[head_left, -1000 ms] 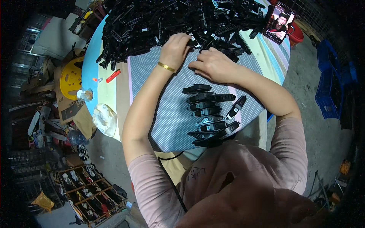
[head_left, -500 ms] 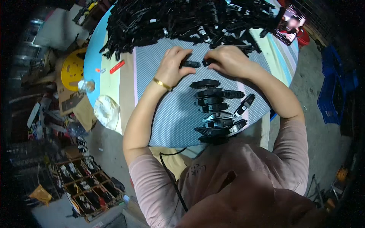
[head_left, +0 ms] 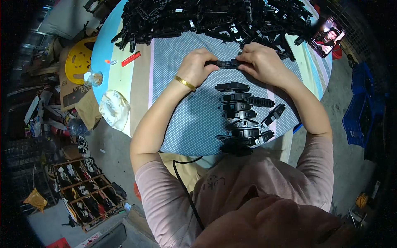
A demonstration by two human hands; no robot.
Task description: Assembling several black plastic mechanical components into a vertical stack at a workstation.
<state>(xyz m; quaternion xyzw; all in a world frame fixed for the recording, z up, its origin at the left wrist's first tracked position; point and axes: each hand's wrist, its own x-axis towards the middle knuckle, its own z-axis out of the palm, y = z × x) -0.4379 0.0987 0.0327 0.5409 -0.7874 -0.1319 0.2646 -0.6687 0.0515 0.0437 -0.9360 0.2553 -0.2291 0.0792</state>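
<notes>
Left hand: left hand [head_left: 197,66] curled closed around one end of a black plastic strip [head_left: 223,63]
Right hand: right hand [head_left: 260,62] pinching the strip's other end
Strip: held just above the dotted cloth [head_left: 186,120], between the big black heap [head_left: 215,18] and a row of finished pieces [head_left: 242,118]

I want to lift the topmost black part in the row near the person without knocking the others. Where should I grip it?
Probably pinch the topmost black part across its long sides from above, near its middle: it lies flat and crosswise, apart from the row below it.
</notes>
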